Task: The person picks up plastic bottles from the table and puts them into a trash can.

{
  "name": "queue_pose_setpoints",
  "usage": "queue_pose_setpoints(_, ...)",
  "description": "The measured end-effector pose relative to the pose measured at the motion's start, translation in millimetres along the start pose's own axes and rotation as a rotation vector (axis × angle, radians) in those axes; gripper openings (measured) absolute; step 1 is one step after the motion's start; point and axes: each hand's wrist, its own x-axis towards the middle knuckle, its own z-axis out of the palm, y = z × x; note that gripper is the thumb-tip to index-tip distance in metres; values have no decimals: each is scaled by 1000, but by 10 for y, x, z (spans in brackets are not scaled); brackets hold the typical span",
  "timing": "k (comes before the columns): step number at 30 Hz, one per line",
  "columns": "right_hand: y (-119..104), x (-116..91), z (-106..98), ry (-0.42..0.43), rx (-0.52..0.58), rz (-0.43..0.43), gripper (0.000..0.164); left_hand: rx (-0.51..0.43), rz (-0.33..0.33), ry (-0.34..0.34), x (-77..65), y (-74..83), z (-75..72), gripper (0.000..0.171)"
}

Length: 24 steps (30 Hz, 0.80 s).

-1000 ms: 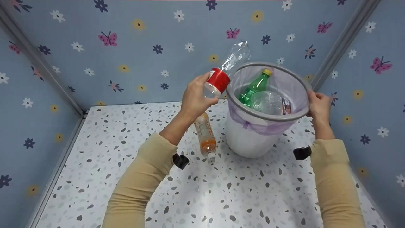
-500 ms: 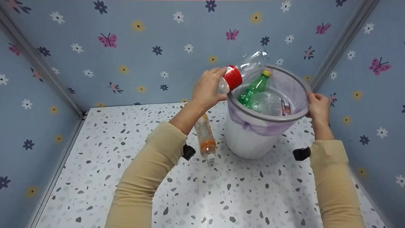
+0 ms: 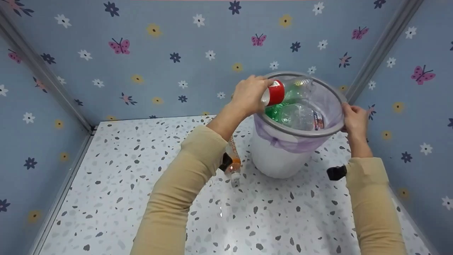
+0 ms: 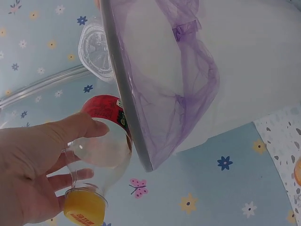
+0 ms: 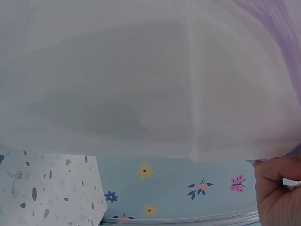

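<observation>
My left hand (image 3: 250, 95) grips a clear plastic bottle (image 3: 276, 92) with a red label. In the left wrist view the thumb and fingers wrap round it near its yellow cap (image 4: 84, 207). The bottle lies tilted over the left rim of a white trash bin (image 3: 279, 161), its base end inside. My right hand (image 3: 355, 122) pinches the grey rim at the right, and its curled fingers show at the edge of the right wrist view. Inside the bin are a green bottle (image 3: 274, 112), partly covered by the held one, and a clear plastic piece (image 3: 295, 115).
A purple liner (image 3: 297, 144) folds over the bin's rim. Left of the bin, an orange-labelled bottle (image 3: 235, 168) lies on the speckled white surface (image 3: 148, 159), partly hidden by my left arm. Flower-patterned blue walls (image 3: 198, 39) stand behind and at both sides.
My left hand has moved right with the red-labelled bottle, which has tipped down from above the rim into the bin's mouth. My right hand stays on the rim.
</observation>
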Motion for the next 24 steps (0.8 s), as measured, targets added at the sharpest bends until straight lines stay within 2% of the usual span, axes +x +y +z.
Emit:
queue_pose_setpoints(3, 4, 5, -1, -3, 3, -2, 30, -5, 20, -15, 40, 14, 14, 61)
queue_pose_setpoints(7, 2, 5, -2, -10, 41, 8, 27, -8, 60, 9, 89, 20, 39, 51)
queue_pose_setpoints(10, -8, -8, -5, -14, 62, 10, 28, 5, 86, 84, 103, 26, 63, 44)
queue_pose_setpoints(14, -11, -22, 0, -11, 58, 9, 32, -14, 94, 216, 82, 27, 100, 37)
queue_pose_setpoints(20, 1, -14, 5, -6, 8, 10, 39, -143, 93, 387, 26, -45, 200, 29)
queue_pose_setpoints(24, 7, -10, 5, -4, -5, 12, 40, -220, 51, 448, -30, -113, 277, 27)
